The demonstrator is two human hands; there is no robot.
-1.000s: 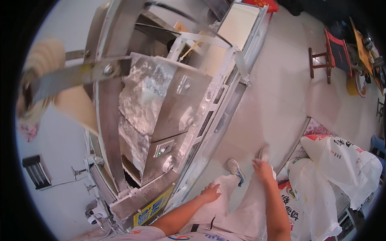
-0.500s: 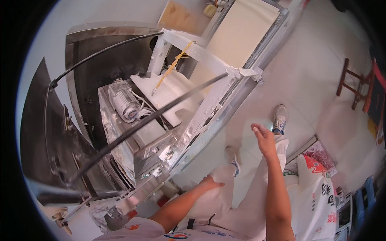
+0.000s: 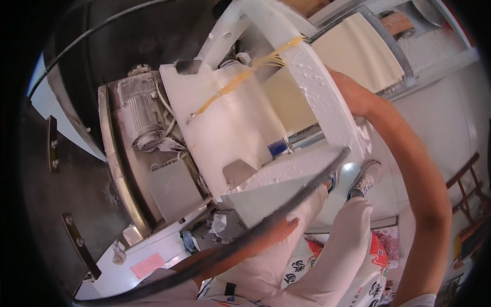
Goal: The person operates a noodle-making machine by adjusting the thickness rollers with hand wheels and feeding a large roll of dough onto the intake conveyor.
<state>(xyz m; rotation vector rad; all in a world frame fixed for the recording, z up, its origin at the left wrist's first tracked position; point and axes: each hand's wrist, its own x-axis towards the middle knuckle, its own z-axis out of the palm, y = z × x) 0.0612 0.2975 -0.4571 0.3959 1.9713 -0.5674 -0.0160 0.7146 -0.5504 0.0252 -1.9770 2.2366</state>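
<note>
My left hand rests by my left thigh, partly covered by a dark curved rod; its thumb sticks out and it seems to hold nothing. My right arm reaches forward past the machine's white frame. At the frame's upper right edge is my right hand, with its fingers hidden behind the frame. Beyond it lies a smooth cream sheet on a conveyor bed. A yellow tie runs from the frame to a white plate beside a pale roller.
Left of the plate sit a dusty motor and a grey box. Printed white sacks stand by my legs on the right. A wooden folding stool is at the far right. Dark panels fill the left side.
My right hand has gone from hanging over the floor to the white frame's far edge. The machine now appears closer, and my left hand stays by my thigh.
</note>
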